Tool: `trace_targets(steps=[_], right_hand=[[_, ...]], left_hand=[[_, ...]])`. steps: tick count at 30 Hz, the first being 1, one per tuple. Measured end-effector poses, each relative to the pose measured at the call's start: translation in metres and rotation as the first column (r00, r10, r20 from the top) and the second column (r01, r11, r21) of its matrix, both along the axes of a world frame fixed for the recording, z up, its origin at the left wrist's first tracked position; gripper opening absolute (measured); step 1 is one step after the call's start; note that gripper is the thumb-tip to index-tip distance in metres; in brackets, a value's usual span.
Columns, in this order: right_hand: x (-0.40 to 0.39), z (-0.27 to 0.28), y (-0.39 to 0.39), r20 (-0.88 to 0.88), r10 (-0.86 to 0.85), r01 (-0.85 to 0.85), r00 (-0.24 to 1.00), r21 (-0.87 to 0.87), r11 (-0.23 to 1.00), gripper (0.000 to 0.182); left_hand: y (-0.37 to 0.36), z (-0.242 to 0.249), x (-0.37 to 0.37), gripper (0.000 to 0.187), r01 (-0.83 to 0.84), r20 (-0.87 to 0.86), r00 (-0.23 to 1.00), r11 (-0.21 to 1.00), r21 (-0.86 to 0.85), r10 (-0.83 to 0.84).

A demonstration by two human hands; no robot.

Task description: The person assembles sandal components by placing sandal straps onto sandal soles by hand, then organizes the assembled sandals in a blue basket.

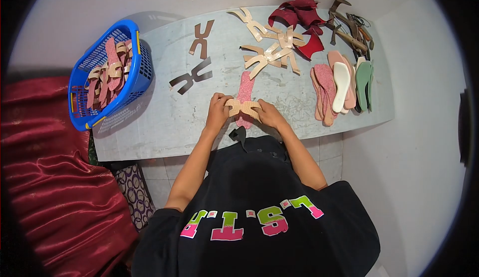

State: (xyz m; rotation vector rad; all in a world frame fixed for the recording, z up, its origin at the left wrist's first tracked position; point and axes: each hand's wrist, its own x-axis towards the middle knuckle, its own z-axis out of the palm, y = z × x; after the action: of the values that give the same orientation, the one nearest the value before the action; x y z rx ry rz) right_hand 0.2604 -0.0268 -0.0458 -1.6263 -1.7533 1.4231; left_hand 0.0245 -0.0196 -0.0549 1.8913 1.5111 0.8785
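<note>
A beige sandal strap (243, 108), cut in an X-like shape, lies across a pink speckled sole (246, 88) near the table's front edge. My left hand (218, 110) pinches the strap's left end. At its right end, my right hand (270, 113) has its fingers closed on the same strap. The sole runs lengthwise away from me beneath the strap, partly covered by it. Farther up the table lies a loose pile of similar beige straps (272, 55). To the left are a brown strap piece (201, 40) and a dark strap piece (191, 76).
A blue basket (142, 85) of pink sandals stands at the left end of the table (164, 122). On the right lie pink, white and green soles (341, 85). Hammers and other tools (352, 32) sit at the back right, beside dark red material (297, 15). A wall borders the right side.
</note>
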Motion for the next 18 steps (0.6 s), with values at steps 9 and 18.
trace_targets(steps=[9,18], right_hand=[[-0.010,-0.037,-0.003,0.128,0.005,-0.028,0.992,0.173,0.984,0.027],[-0.022,-0.019,0.002,-0.064,-0.188,0.181,0.980,-0.094,0.979,0.019]], left_hand=[[-0.021,-0.048,0.012,0.041,-0.276,0.036,0.940,0.819,-0.504,0.339],[-0.022,-0.010,0.031,0.042,0.007,0.480,0.541,0.568,-0.823,0.690]])
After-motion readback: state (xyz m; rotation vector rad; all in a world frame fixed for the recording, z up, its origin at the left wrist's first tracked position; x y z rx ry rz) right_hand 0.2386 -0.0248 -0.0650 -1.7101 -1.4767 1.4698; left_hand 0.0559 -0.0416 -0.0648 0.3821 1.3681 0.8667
